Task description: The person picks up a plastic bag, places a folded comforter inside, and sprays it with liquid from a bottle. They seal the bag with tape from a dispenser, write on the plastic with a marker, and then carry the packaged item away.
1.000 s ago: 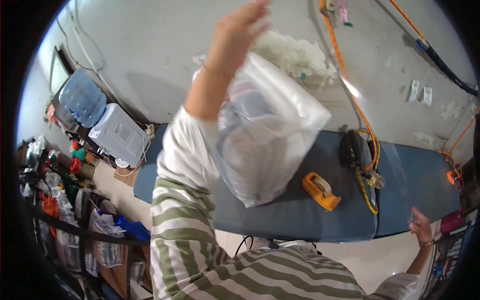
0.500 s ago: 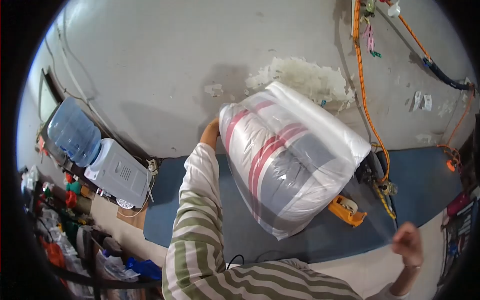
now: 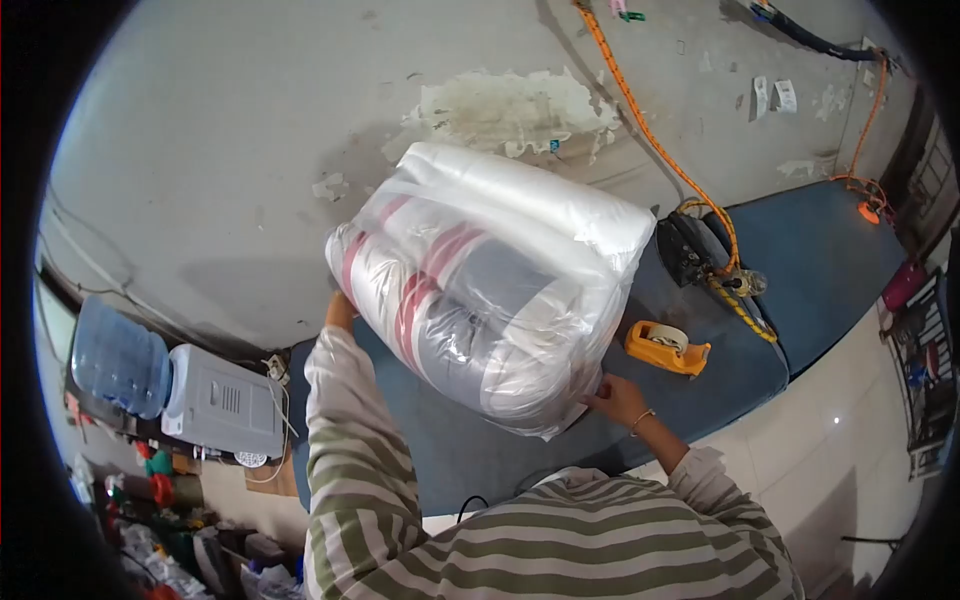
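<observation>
A bulky clear plastic bag [image 3: 470,290] holds folded bedding in white, grey and red stripes, with a roll of white plastic-like material [image 3: 530,200] along its far side. My left hand [image 3: 341,311] is against the bag's left end, its fingers hidden behind the plastic. At the lower right corner, my right hand [image 3: 615,400] has thumb and fingers pinched together on the bag's edge. Whether a strip of tape is also between these fingers is too small to tell. An orange tape dispenser [image 3: 667,348] with a tape roll stands to the right of the bag.
The bag rests on a blue-covered table [image 3: 440,460] against the wall. A dark iron [image 3: 690,250] with an orange cord [image 3: 650,130] stands behind the dispenser. At left is a water dispenser [image 3: 225,400] with a blue bottle [image 3: 120,355].
My right hand has come in from the far right to the bag's lower right corner, its fingers closing there. My left hand stays at the bag's left end. The view has shifted right.
</observation>
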### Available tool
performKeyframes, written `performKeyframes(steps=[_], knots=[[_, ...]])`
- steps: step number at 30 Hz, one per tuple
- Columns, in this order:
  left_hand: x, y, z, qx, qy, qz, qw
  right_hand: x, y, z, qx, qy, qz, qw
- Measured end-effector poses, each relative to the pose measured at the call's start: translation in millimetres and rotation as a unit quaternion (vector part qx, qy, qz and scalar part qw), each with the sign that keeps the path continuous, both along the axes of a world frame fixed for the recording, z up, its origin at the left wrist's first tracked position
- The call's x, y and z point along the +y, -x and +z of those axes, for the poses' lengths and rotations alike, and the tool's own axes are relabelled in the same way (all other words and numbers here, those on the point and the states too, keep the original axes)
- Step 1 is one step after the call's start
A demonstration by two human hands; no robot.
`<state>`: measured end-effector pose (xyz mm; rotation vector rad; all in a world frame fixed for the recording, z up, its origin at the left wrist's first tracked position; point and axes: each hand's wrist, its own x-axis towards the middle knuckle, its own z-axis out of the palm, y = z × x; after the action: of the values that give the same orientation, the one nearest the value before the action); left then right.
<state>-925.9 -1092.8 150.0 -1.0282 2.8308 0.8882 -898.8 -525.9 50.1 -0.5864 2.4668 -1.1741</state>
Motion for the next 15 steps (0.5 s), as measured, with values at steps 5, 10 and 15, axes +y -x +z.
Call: performKeyframes(steps=[5,10,15], knots=[[48,-96,-63,-0.11,-0.029,-0.021,0.993,120,92,-22,0.294,-0.093,-0.116,0.944],[193,-211,-141,-0.358,-0.215,-0.318,0.851,182,177,-74,-0.125,-0.184,0.072,0.972],[473,-140,-131,-0.249,-0.533,-0.187,0.787,173,187,-27,-0.408,-0.184,0.07,0.891]])
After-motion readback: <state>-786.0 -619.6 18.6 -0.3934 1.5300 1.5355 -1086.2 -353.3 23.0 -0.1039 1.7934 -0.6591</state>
